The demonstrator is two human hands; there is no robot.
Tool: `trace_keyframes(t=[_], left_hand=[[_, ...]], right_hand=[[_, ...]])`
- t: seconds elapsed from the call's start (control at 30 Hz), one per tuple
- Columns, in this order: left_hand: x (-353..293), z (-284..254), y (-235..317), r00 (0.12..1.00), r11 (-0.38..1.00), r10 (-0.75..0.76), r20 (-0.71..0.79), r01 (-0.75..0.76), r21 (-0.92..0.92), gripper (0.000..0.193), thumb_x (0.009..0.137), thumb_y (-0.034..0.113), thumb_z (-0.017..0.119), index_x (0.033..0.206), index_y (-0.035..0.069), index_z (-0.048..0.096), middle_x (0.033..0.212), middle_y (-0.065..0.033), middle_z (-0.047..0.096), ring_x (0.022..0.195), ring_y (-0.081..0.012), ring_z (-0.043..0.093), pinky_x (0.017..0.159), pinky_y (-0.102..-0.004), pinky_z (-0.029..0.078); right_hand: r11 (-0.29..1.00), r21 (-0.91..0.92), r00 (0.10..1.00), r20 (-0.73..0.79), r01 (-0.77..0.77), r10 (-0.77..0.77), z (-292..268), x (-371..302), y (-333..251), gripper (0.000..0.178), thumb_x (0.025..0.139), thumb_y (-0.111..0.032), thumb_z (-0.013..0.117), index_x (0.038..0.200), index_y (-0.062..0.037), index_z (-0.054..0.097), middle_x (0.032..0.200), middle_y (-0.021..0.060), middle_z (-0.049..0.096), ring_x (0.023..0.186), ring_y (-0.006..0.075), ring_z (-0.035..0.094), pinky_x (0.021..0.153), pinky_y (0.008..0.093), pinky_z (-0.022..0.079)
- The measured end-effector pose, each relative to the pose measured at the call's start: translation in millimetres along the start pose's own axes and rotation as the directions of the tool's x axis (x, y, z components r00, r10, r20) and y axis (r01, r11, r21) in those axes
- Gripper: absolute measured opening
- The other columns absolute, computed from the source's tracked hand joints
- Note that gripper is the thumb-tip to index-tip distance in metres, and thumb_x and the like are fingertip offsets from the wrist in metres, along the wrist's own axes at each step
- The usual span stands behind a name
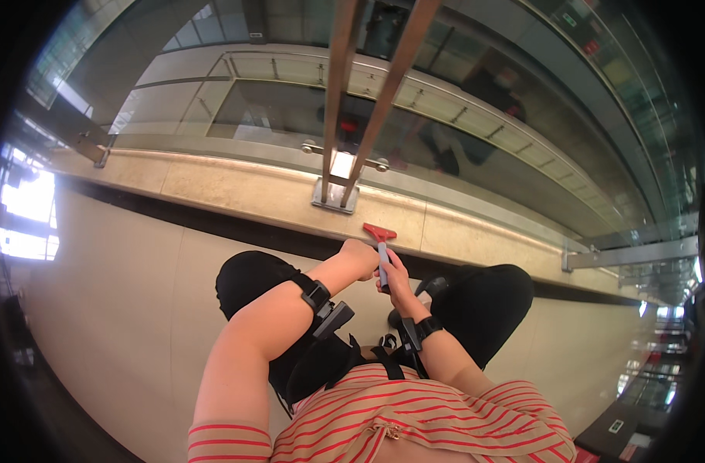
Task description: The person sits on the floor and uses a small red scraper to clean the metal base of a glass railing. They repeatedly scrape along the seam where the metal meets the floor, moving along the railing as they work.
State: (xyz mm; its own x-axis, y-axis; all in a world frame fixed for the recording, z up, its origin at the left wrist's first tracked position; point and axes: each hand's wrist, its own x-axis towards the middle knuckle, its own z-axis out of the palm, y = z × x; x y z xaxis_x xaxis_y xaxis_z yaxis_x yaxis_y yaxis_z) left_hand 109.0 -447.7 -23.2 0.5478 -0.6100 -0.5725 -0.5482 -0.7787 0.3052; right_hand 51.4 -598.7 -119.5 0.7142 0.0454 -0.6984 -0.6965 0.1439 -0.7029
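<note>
A small scraper (pixel 382 253) with a red head and a grey handle is in my right hand (pixel 396 276), its fingers wrapped round the lower handle. The scraper's head points away from me, beside the beige stone ledge (pixel 267 187); whether it touches the ledge I cannot tell. Just left of the handle, my left hand (pixel 358 258) is closed in a fist, back of the hand upward. Its fingertips are hidden, and so is anything inside them.
A twin-bar metal post (pixel 335 108) stands on a base plate (pixel 334 197) on the ledge, with clamps on glass panels. Beyond the glass runs another railing. A dark band (pixel 213 228) borders the pale floor (pixel 121 285). My bent knees flank my hands.
</note>
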Motion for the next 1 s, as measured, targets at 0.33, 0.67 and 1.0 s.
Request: trace_keyframes(t=[0.33, 0.67, 1.0], left_hand=[[-3.2, 7.0, 25.8, 0.982, 0.984, 0.147, -0.12, -0.134, 0.115, 0.02, 0.073, 0.028, 0.064, 0.083, 0.01, 0.065, 0.08, -0.006, 0.063, 0.073, -0.0223, 0.064, 0.059, -0.0357, 0.047], [-21.2, -4.1, 19.6, 0.984, 0.994, 0.067, -0.165, -0.052, 0.094, 0.022, 0.07, 0.03, 0.067, 0.077, 0.009, 0.066, 0.078, -0.0075, 0.062, 0.072, -0.0222, 0.063, 0.06, -0.0341, 0.044], [-26.8, -12.7, 15.1, 0.982, 0.993, 0.091, -0.163, -0.078, 0.087, 0.018, 0.069, 0.026, 0.067, 0.073, 0.009, 0.066, 0.076, -0.0076, 0.063, 0.072, -0.0223, 0.064, 0.058, -0.0337, 0.045]], right_hand=[[0.994, -0.086, 0.995, -0.07, -0.071, 0.065, 9.9, 56.7, -53.8, 0.049, 0.086, -0.018, 0.041, 0.135, -0.0208, 0.036, 0.066, 0.0032, 0.049, 0.041, 0.0113, 0.042, 0.033, 0.0246, 0.029], [0.991, -0.123, 0.991, -0.125, -0.057, 0.041, 29.2, 79.3, -82.8, 0.047, 0.088, -0.023, 0.042, 0.135, -0.024, 0.036, 0.067, 0.002, 0.048, 0.041, 0.0106, 0.039, 0.033, 0.0248, 0.029], [0.989, -0.135, 0.992, -0.121, -0.053, 0.036, 27.5, 77.6, -77.5, 0.048, 0.087, -0.022, 0.04, 0.136, -0.0226, 0.035, 0.069, 0.0039, 0.048, 0.039, 0.011, 0.038, 0.032, 0.0248, 0.028]])
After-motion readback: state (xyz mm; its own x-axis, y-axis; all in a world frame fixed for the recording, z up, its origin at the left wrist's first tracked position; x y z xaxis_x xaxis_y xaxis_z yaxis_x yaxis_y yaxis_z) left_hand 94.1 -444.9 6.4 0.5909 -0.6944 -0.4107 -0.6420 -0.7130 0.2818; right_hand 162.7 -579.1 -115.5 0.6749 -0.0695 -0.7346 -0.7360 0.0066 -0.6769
